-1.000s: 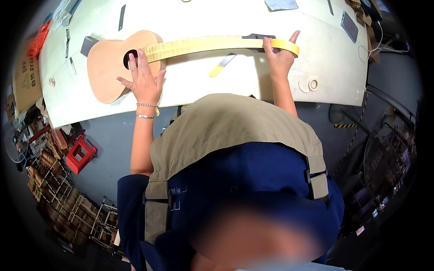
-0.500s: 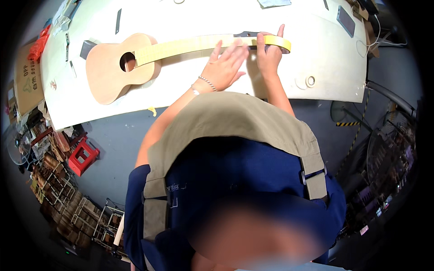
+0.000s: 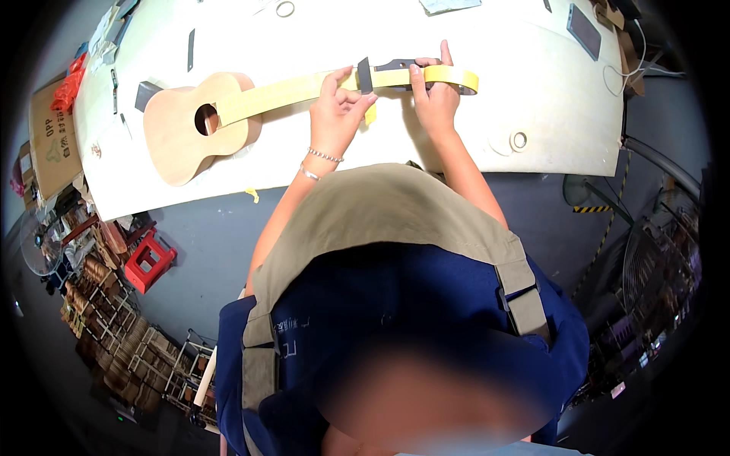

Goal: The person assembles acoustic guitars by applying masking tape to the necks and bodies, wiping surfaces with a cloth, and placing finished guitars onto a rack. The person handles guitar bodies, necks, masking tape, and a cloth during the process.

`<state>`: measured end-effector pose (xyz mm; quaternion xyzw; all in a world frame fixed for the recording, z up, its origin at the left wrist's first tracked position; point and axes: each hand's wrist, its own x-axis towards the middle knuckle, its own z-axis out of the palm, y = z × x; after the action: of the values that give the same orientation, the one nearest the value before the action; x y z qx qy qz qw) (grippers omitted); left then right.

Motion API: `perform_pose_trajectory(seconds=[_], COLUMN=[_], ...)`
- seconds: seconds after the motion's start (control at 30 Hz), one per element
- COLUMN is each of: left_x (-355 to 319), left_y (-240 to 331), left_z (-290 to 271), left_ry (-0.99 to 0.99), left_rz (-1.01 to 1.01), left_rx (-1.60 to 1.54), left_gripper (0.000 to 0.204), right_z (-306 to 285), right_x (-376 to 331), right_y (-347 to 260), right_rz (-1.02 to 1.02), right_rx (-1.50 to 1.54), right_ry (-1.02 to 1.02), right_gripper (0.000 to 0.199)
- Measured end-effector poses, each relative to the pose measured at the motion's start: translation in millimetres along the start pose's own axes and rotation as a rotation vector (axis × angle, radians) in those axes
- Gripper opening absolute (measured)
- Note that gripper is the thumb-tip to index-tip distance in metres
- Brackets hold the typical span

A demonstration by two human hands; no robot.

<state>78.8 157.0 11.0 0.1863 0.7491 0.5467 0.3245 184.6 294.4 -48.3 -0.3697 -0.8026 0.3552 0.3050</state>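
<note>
A small unfinished wooden guitar [image 3: 175,129] lies on the white table, its body at left and its neck reaching right. Yellow tape [image 3: 281,97] covers the neck from the sound hole outward. Between thumb and fingers, my left hand [image 3: 337,121] pinches a dark flat strip [image 3: 365,76], which stands crosswise over the tape. Below the strip hangs a small yellow tape piece [image 3: 371,115]. By the dark headstock [image 3: 395,65], my right hand [image 3: 437,106] grips a yellow tape roll [image 3: 464,77], one finger pointing away from me.
On the white table [image 3: 555,99] lie a cream tape roll [image 3: 519,141], a thin ring [image 3: 285,9], a dark strip [image 3: 191,49], a dark block [image 3: 147,96] and a phone-like slab [image 3: 584,33]. A red stool [image 3: 150,261] stands on the floor at left.
My left hand was spread flat over the tape on the neck; it has drawn back left and now pinches the dark strip. My right hand and the tape roll have shifted slightly left.
</note>
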Motion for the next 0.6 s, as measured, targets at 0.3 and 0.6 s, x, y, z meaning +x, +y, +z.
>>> perform_pose_trajectory(seconds=[0.3,0.6], left_x=[13,12], left_y=[-6,0], left_z=[5,6], left_ry=[-0.122,-0.084], left_rz=[0.025,0.063], left_rx=[0.061,0.310], left_gripper=[0.057,0.053], right_z=[0,-26], right_x=[1,-11], right_y=[-2,-59], right_rz=[0.039,-0.532], right_rx=[0.077,0.288], right_ry=[-0.012,-0.283], right_gripper=[0.061,0.028])
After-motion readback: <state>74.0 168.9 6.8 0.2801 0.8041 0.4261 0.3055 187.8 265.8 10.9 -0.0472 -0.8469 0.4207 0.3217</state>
